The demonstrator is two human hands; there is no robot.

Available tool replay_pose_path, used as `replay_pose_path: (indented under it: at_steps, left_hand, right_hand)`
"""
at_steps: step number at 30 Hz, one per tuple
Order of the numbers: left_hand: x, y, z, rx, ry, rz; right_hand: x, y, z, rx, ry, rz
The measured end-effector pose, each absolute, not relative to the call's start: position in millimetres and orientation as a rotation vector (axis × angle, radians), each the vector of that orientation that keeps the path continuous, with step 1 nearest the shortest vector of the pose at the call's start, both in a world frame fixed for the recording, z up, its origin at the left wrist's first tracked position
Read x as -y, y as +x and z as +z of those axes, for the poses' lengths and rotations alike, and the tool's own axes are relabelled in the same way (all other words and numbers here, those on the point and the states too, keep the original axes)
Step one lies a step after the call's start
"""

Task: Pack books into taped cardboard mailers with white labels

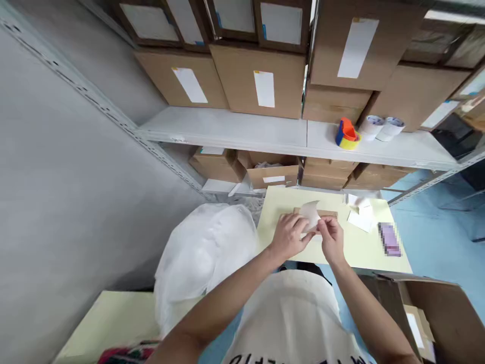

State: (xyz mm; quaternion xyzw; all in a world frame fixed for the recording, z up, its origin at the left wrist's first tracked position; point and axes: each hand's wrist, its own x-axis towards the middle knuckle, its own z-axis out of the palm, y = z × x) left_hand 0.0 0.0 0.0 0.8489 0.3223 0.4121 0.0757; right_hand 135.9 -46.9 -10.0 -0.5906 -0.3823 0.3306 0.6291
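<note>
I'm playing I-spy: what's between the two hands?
A curled white paper is between the left hand and the right hand, with brown cardboard behind it. The head view shows it.

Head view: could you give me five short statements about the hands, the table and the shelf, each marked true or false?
1. The left hand and right hand both have fingers on a curled white sheet. True.
2. The purple item lies on the shelf. False: the purple item lies on the pale yellow table, near its right edge.
3. Two white tape rolls sit beside a tape dispenser on the shelf. True.
4. The white plastic bag is to the right of both hands. False: the white plastic bag is to their left.
5. A brown cardboard piece lies on the table, partly hidden. True.
</note>
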Motion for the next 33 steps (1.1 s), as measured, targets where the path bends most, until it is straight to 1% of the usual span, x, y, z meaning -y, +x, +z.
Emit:
replay_pose_path:
  at_steps: [3,5,8,11,16,20,25,28,33]
  left_hand:
    - [5.1,-3.9,-2.0,-0.898,2.451,1.235]
    - [6.0,-6.3,-2.5,-0.912,2.258,1.227]
    - [1.4,-9.1,-1.5,-0.979,1.781,1.178]
    - [-7.7,-10.0,0.9,-0.929,1.334,1.077]
    - [-14.9,-1.5,-1.4,-0.856,0.979,0.879]
    - [-8.8,11.0,-24.8,-1.023,0.973,0.722]
    - [4.1,23.4,-67.2,-1.297,1.246,0.598]
    - [2.9,30.1,-82.2,-1.361,1.371,0.585]
    - [-20.1,43.4,-93.4,-1.445,1.375,0.545]
  right_hand:
    - [56.6,133.1,-9.8,1.008,-1.278,0.829]
    - [63.7,137.4,-8.3,1.127,-1.274,0.815]
    - [73.6,153.7,-4.9,1.23,-1.41,0.611]
    - [77.2,174.4,-2.2,1.141,-1.593,0.438]
    - [70.4,196.9,-3.3,1.005,-1.561,0.64]
    - [76.1,205.0,-20.0,0.92,-1.665,0.689]
    - [97.1,217.6,-58.9,0.846,-1.888,0.803]
    - [95.0,227.6,-76.2,0.845,-1.899,0.9]
    - [60.8,243.9,-90.2,1.023,-1.835,1.033]
